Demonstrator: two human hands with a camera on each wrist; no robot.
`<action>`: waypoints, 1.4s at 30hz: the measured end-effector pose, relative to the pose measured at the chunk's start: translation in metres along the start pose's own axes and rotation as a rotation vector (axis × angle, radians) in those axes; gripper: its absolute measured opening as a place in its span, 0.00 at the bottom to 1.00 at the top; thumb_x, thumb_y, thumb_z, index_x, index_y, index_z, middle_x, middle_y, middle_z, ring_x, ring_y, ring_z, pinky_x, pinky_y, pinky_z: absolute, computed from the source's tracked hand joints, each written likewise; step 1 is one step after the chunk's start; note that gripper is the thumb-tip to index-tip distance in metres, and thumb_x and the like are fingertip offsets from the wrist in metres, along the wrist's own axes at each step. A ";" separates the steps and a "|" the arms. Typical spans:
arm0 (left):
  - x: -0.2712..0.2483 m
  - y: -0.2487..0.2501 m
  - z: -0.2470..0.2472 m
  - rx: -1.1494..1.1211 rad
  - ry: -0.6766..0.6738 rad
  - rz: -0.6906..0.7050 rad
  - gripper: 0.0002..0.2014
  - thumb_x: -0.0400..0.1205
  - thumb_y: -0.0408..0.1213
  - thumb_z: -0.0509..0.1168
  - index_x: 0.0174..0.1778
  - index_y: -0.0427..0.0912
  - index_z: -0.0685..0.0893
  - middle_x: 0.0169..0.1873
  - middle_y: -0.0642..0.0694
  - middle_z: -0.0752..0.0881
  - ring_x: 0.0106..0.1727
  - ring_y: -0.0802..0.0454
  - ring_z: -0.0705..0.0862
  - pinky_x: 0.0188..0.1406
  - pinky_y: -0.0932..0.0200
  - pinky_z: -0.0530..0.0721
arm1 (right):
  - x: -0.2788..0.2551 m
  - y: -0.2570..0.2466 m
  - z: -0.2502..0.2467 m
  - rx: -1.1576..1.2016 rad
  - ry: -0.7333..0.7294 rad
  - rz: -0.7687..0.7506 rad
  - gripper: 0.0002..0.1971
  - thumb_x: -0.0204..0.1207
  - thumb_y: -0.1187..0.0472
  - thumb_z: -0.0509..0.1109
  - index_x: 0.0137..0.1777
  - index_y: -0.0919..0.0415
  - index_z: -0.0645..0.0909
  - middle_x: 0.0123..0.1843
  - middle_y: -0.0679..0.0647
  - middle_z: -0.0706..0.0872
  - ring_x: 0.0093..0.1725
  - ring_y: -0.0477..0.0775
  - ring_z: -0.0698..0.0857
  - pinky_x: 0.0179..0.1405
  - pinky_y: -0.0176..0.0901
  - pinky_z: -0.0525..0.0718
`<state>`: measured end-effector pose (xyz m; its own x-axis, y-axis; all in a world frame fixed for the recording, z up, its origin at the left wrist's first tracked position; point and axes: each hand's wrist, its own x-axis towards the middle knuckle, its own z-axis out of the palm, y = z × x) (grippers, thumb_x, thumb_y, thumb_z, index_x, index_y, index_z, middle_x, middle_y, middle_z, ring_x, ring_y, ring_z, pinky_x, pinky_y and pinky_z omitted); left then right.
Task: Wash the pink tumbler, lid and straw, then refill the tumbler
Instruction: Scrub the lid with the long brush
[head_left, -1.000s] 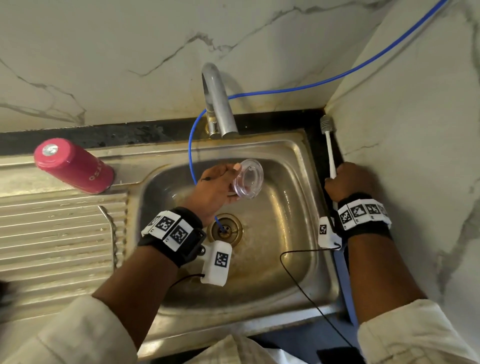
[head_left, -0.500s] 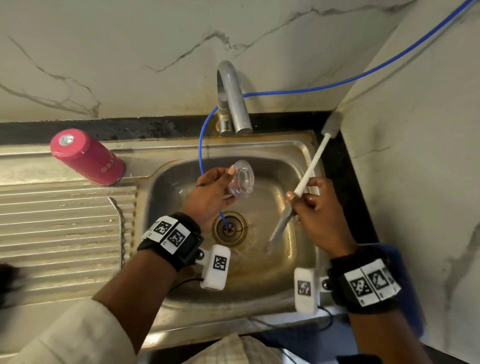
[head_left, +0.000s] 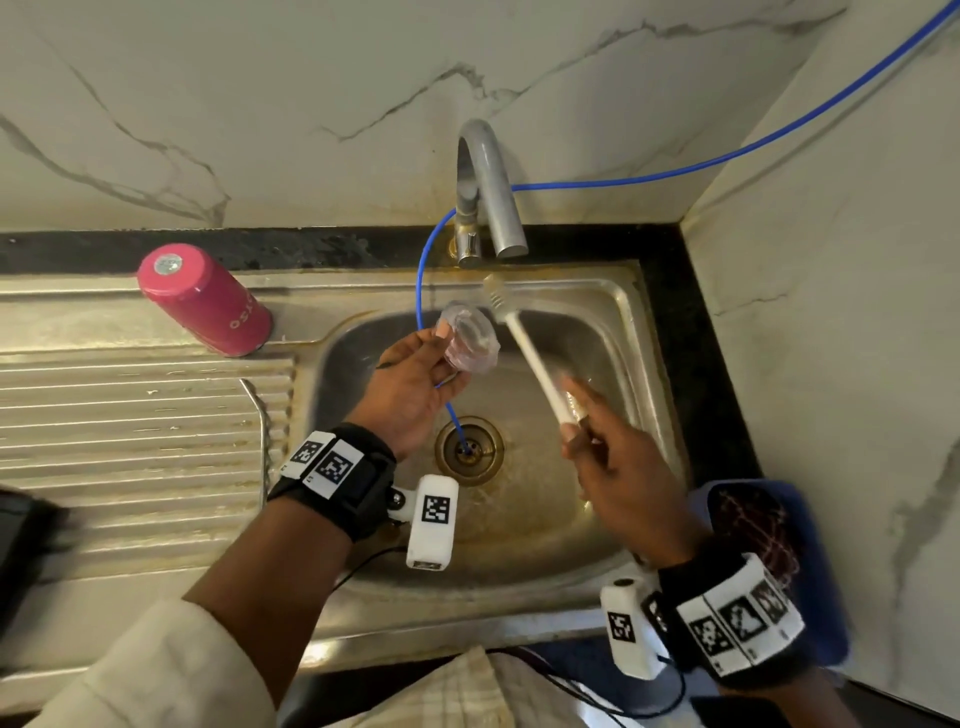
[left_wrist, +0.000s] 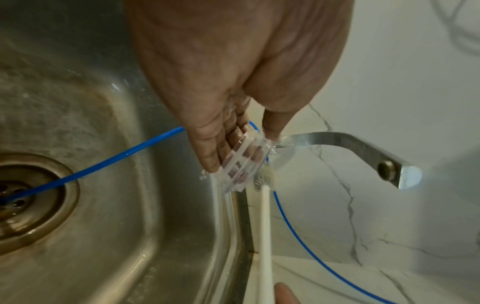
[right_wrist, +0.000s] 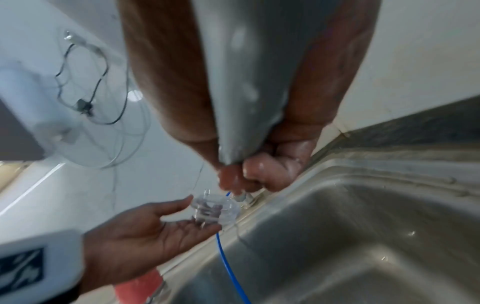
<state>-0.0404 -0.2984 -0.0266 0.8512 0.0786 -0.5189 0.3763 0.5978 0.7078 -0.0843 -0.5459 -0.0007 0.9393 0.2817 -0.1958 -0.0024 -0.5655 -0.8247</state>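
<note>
Over the steel sink (head_left: 618, 332), left hand (head_left: 410, 384) pinches the clear lid (head_left: 470, 338); right hand (head_left: 618, 467) grips a white brush (head_left: 530, 353).

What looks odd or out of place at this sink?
A thin blue tube runs along the wall, passes behind the tap and ends in the sink drain. The pink tumbler stands upside down on the drainboard, which fits washing. Nothing spilled or broken.

Both hands over the basin: left hand (head_left: 415, 384) fingers pinched, right hand (head_left: 618, 462) fingers curled.
</note>
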 end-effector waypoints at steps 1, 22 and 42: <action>-0.001 0.001 -0.001 0.006 -0.016 0.019 0.13 0.90 0.40 0.66 0.65 0.35 0.85 0.60 0.38 0.93 0.59 0.46 0.94 0.66 0.50 0.89 | -0.006 0.004 0.002 -0.041 -0.060 -0.063 0.29 0.92 0.53 0.64 0.91 0.35 0.62 0.46 0.58 0.88 0.35 0.53 0.86 0.36 0.53 0.89; -0.007 0.004 -0.005 -0.147 0.108 -0.016 0.21 0.89 0.33 0.61 0.79 0.38 0.81 0.70 0.32 0.88 0.69 0.33 0.89 0.66 0.36 0.90 | -0.015 -0.011 0.013 -0.062 0.081 -0.141 0.26 0.92 0.64 0.64 0.89 0.55 0.70 0.40 0.34 0.82 0.33 0.29 0.81 0.36 0.19 0.74; 0.005 0.015 -0.028 -0.251 -0.017 -0.037 0.26 0.82 0.63 0.51 0.52 0.45 0.82 0.43 0.43 0.83 0.38 0.47 0.80 0.36 0.54 0.73 | -0.024 -0.036 -0.003 0.184 -0.177 -0.040 0.25 0.86 0.54 0.73 0.78 0.29 0.77 0.47 0.49 0.88 0.33 0.52 0.86 0.32 0.55 0.90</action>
<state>-0.0406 -0.2673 -0.0322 0.8453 0.0405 -0.5328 0.3069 0.7795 0.5461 -0.1059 -0.5340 0.0354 0.8655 0.4413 -0.2370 -0.0435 -0.4052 -0.9132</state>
